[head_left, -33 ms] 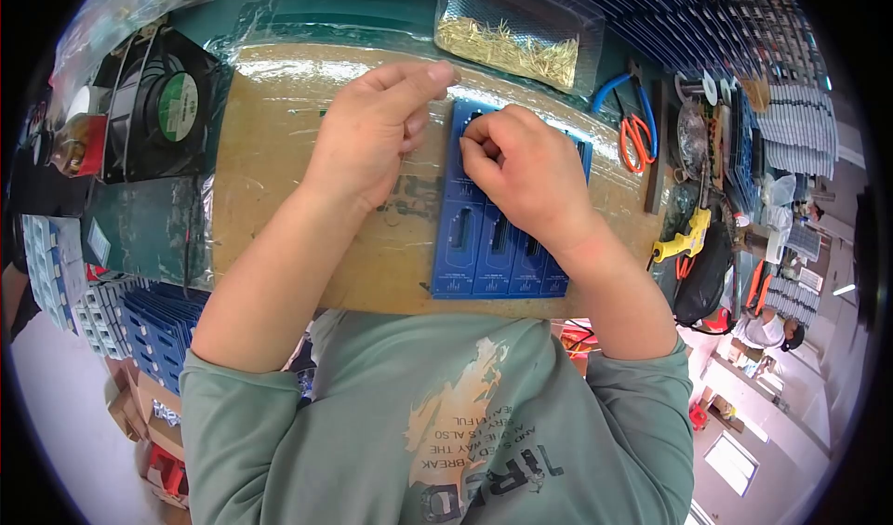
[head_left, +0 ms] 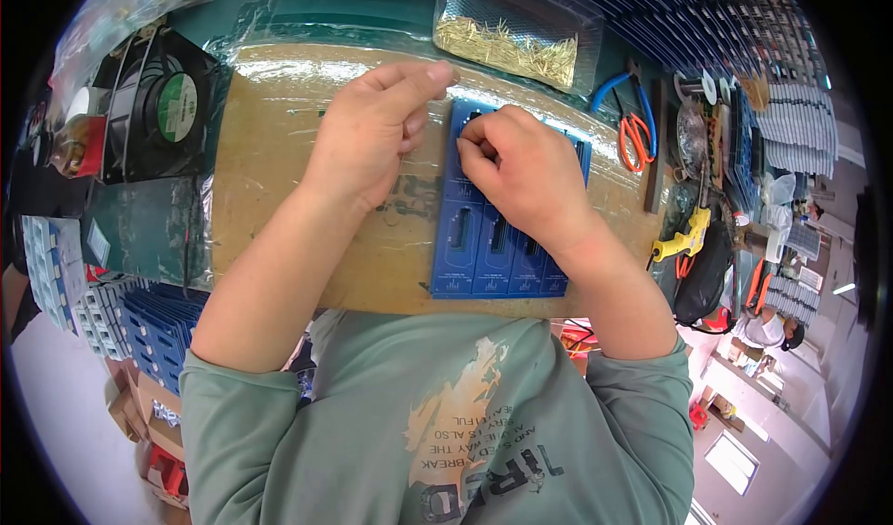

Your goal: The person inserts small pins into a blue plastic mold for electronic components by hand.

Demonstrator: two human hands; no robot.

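Note:
A blue circuit board panel (head_left: 462, 279) with black slotted connectors lies on the brown work mat. Over its upper part my right hand (head_left: 530, 176) is closed in a pinch, fingertips at the board's surface. Whatever those fingers hold is hidden behind them. To the left, my left hand (head_left: 377, 134) is raised above the mat, thumb and forefinger pressed together. Anything between these tips is too small to name. Beyond both hands stands a clear plastic tray (head_left: 588, 65) holding a heap of thin gold-coloured pins (head_left: 512, 49).
Blue-handled cutters (head_left: 609, 90) and an orange-handled tool (head_left: 636, 144) lie right of the board, near a dark bar (head_left: 657, 153) and a yellow glue gun (head_left: 686, 237). A black fan (head_left: 153, 106) stands at the left. The brown mat (head_left: 279, 153) covers the bench's middle.
My right hand has shifted very slightly to the left over the board. My left hand keeps its place.

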